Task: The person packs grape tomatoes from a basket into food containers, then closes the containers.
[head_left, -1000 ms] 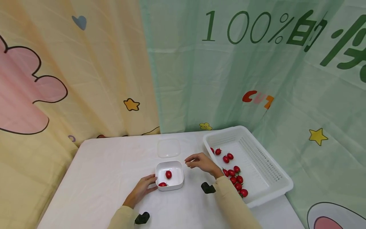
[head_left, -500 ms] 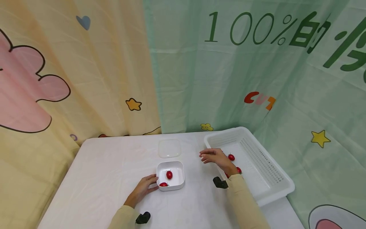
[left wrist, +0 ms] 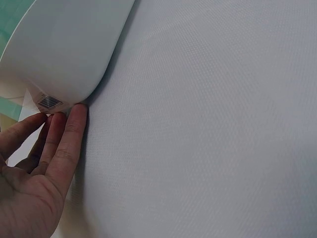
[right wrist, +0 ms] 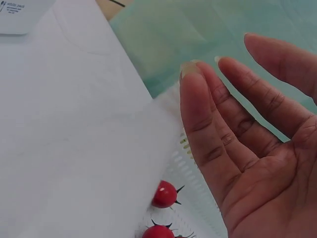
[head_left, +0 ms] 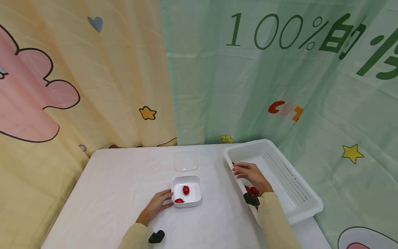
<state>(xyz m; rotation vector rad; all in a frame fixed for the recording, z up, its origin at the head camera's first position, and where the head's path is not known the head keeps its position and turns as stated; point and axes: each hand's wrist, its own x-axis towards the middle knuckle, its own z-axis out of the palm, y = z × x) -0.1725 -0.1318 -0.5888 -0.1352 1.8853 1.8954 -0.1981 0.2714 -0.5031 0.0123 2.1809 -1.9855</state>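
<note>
My left hand (head_left: pixel 156 204) rests against the left side of a small white square box (head_left: pixel 189 204), its fingertips touching the wall. In the left wrist view those fingers (left wrist: pixel 68 139) meet the box's corner, beside a barcode label (left wrist: pixel 49 101). Two cherry tomatoes lie inside the box, one in the middle (head_left: pixel 186 190) and one by the near left corner (head_left: pixel 179 200). My right hand (head_left: pixel 252 175) is over the left part of a white perforated basket (head_left: pixel 286 180), fingers loosely bent and nothing between them. Below it lie tomatoes (right wrist: pixel 165 194) with green stems, partly hidden by the hand and sleeve.
Behind the box lies a flat translucent lid (head_left: pixel 186 161), its printed corner showing in the right wrist view. A white cloth (head_left: pixel 124 180) covers the table. Patterned curtains (head_left: pixel 211 86) hang close behind the table and along its right side.
My right hand has moved right, from beside the small box to over the basket, now covering several tomatoes. The left hand keeps its place at the box. The head view has shifted slightly.
</note>
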